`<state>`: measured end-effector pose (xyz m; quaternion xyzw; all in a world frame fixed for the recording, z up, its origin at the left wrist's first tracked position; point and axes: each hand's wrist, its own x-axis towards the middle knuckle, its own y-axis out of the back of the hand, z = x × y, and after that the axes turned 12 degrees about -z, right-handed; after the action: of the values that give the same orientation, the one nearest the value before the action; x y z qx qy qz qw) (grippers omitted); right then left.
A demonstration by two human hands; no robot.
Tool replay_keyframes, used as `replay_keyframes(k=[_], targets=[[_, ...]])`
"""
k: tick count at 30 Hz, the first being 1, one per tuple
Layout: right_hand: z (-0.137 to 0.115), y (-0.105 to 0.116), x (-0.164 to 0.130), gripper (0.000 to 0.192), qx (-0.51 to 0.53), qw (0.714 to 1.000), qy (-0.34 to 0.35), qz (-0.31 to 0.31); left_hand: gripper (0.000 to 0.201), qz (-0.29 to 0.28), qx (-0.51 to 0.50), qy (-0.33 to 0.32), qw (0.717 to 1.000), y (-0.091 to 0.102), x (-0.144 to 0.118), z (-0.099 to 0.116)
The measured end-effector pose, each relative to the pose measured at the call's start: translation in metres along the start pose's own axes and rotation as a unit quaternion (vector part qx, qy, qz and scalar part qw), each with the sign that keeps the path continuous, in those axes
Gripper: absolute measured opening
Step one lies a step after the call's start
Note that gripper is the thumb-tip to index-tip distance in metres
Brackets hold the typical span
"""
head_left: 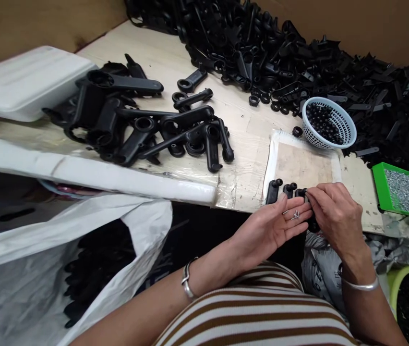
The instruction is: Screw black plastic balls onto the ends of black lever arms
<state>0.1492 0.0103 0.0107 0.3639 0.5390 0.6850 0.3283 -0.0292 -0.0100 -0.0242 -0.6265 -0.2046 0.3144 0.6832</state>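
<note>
My left hand [274, 226] lies palm up at the table's front edge, cupping a few small silver screws [295, 215] on its fingers. My right hand [330, 214] is curled beside it, its fingertips pinched on a small black plastic piece [302, 193] at the table edge. Two more black handle parts [273, 190] stand side by side just left of that piece, on a pale mat [303, 166].
A white basket of black beads [329, 124] sits behind the mat. A green tray of screws [404, 191] is at right. Black handles lie heaped at left [147, 127] and across the back [298, 53]. A white bag [64, 269] hangs lower left.
</note>
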Motion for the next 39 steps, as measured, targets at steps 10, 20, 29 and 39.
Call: replay_keyframes(k=[10,20,29,39], targets=[[-0.006,0.012,-0.020,0.025,0.296,0.955,0.007,-0.005,0.034,-0.029,0.007,-0.018,0.999,0.002,0.001,-0.002],[-0.023,0.013,-0.020,0.026,0.201,0.978,0.061,-0.021,0.038,-0.050,0.030,-0.029,0.998,0.001,0.002,-0.005],[-0.020,0.015,-0.020,0.024,0.307,0.950,0.060,-0.016,0.036,-0.041,0.032,-0.021,0.998,0.003,0.002,-0.004],[0.002,-0.004,0.020,0.006,0.342,0.936,-0.065,0.051,0.039,-0.009,0.033,-0.050,0.998,-0.001,-0.027,0.021]])
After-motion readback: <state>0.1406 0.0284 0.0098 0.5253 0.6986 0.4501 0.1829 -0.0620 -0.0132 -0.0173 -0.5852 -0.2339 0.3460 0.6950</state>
